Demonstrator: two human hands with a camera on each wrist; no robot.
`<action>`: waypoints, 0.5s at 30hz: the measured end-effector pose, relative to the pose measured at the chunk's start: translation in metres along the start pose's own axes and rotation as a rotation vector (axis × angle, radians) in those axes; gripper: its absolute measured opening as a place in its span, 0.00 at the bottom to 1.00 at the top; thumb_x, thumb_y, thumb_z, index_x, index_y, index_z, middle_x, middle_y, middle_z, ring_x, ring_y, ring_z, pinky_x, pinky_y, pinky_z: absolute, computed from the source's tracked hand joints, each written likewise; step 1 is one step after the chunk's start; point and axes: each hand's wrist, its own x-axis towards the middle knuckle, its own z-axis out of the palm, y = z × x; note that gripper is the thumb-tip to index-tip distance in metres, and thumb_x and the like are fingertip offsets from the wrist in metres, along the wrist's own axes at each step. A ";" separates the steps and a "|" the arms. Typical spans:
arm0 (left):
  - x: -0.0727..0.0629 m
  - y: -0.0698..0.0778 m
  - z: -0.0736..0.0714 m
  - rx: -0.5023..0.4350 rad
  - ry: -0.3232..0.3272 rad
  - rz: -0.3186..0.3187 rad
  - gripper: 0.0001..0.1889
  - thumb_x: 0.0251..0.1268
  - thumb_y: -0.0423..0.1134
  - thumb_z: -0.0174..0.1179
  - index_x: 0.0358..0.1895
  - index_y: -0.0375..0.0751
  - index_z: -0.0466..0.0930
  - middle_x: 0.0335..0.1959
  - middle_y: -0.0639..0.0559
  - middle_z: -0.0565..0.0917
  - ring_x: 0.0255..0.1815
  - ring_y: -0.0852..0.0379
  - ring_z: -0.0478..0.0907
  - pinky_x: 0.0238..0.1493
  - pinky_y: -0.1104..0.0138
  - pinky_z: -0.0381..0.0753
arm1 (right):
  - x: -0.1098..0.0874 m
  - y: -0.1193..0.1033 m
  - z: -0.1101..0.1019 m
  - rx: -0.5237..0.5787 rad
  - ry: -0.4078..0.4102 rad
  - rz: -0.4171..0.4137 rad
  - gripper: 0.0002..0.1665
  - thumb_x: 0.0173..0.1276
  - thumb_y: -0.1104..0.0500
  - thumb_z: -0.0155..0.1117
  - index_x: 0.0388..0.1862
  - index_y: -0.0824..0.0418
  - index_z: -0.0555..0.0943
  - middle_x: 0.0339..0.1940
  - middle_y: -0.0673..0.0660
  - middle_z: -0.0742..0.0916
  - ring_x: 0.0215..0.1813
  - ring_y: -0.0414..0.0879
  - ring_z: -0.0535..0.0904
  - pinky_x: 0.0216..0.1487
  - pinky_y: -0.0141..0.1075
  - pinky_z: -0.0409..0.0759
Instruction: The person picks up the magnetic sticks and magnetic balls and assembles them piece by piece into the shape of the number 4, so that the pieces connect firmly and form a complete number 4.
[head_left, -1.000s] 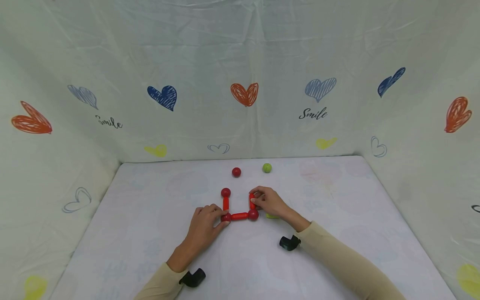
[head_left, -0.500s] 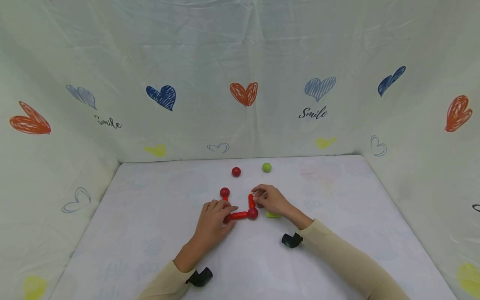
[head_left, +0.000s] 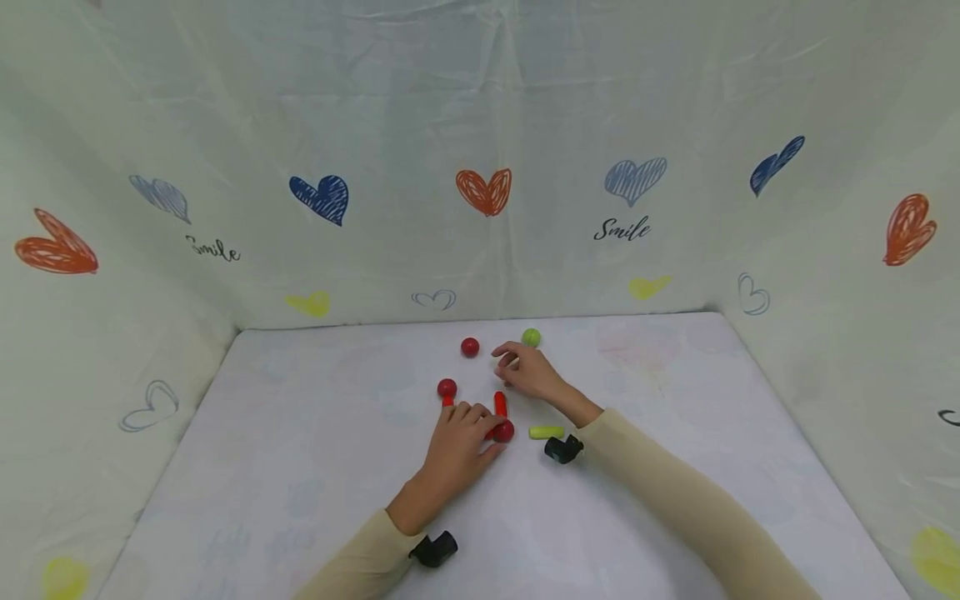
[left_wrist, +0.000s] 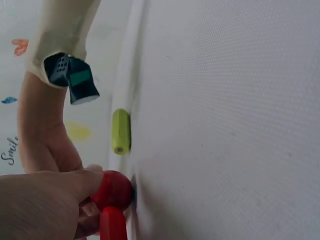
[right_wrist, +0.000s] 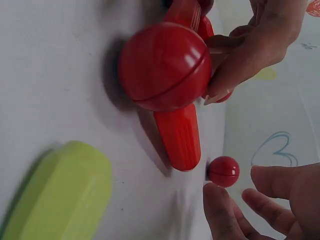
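My left hand (head_left: 463,440) pinches a red ball (right_wrist: 165,67) at the near right corner of a joined shape of red rods and balls. A red rod (head_left: 500,404) points away from that ball, its far end bare. Another red ball (head_left: 447,388) tops the shape's left side; the left hand mostly hides the near rod and the left corner. My right hand (head_left: 528,371) holds nothing, fingers loosely bent above the table beyond the bare rod end. Nearest to it are a loose red ball (head_left: 469,347) and a green ball (head_left: 531,337).
A yellow-green rod (head_left: 546,432) lies on the white table (head_left: 300,467), right of the red shape and below the right wrist. A pale curtain (head_left: 390,108) printed with hearts closes off the table's back and sides.
My right hand has let go of the right red rod and moved away toward the loose balls. My left hand has shifted from the left corner ball to the right corner ball.
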 end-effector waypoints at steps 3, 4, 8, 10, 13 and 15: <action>0.002 0.002 0.003 0.002 -0.012 -0.010 0.21 0.61 0.53 0.78 0.55 0.50 0.89 0.45 0.53 0.86 0.49 0.53 0.78 0.54 0.57 0.76 | 0.012 -0.004 0.002 -0.019 -0.006 0.015 0.19 0.77 0.67 0.65 0.64 0.68 0.80 0.49 0.65 0.87 0.42 0.51 0.88 0.46 0.39 0.88; 0.003 0.003 0.003 -0.002 -0.014 -0.014 0.21 0.62 0.53 0.78 0.55 0.50 0.89 0.46 0.53 0.86 0.49 0.52 0.78 0.54 0.56 0.76 | 0.016 -0.006 0.002 -0.027 -0.008 0.016 0.20 0.77 0.66 0.64 0.65 0.68 0.80 0.50 0.65 0.87 0.42 0.51 0.88 0.46 0.39 0.87; 0.005 0.004 0.004 -0.008 -0.010 -0.023 0.21 0.62 0.52 0.78 0.55 0.50 0.89 0.46 0.53 0.86 0.50 0.52 0.78 0.55 0.55 0.76 | 0.031 -0.011 0.005 -0.054 -0.014 0.013 0.21 0.76 0.66 0.65 0.66 0.68 0.78 0.54 0.67 0.86 0.42 0.52 0.88 0.44 0.38 0.87; 0.005 0.004 0.004 -0.007 -0.010 -0.026 0.20 0.62 0.52 0.77 0.55 0.51 0.89 0.46 0.53 0.86 0.50 0.52 0.78 0.56 0.56 0.76 | 0.037 -0.014 0.008 -0.083 -0.013 0.020 0.22 0.76 0.65 0.66 0.67 0.67 0.78 0.56 0.67 0.86 0.43 0.52 0.88 0.44 0.37 0.87; 0.006 0.004 0.004 -0.005 -0.013 -0.031 0.19 0.63 0.51 0.77 0.55 0.51 0.90 0.45 0.53 0.86 0.49 0.52 0.78 0.56 0.56 0.76 | 0.045 -0.017 0.012 -0.131 -0.020 0.029 0.24 0.76 0.62 0.67 0.68 0.65 0.78 0.59 0.67 0.85 0.48 0.54 0.87 0.48 0.39 0.87; 0.007 0.004 0.003 -0.010 -0.014 -0.033 0.18 0.64 0.50 0.77 0.55 0.51 0.90 0.45 0.53 0.87 0.49 0.53 0.78 0.55 0.56 0.76 | 0.050 -0.018 0.015 -0.164 -0.023 0.025 0.25 0.76 0.61 0.68 0.69 0.65 0.78 0.59 0.67 0.85 0.53 0.56 0.86 0.52 0.42 0.87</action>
